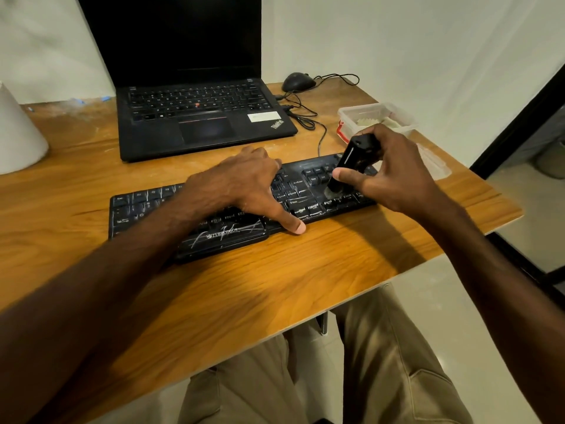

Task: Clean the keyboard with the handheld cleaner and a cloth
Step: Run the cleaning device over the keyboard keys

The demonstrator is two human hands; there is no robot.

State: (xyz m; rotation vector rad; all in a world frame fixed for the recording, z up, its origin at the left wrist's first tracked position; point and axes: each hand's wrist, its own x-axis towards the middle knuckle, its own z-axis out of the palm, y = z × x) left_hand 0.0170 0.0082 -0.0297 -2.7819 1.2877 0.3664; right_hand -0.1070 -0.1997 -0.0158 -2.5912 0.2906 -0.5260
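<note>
A black keyboard (146,206) with dusty, scratched keys lies across the middle of the wooden desk (275,286). My left hand (241,188) rests flat on its middle keys, thumb down at the front edge. My right hand (388,169) grips a black handheld cleaner (356,154), tilted, with its brush tip touching the keys at the keyboard's right end. A pale cloth (371,121) seems to lie inside a clear plastic box (347,113) behind my right hand.
An open black laptop (208,123) stands behind the keyboard. A wired black mouse (298,81) and its cable sit at the back right. A white paper roll (18,133) is at the left edge. The box's clear lid (434,162) lies near the desk's right edge.
</note>
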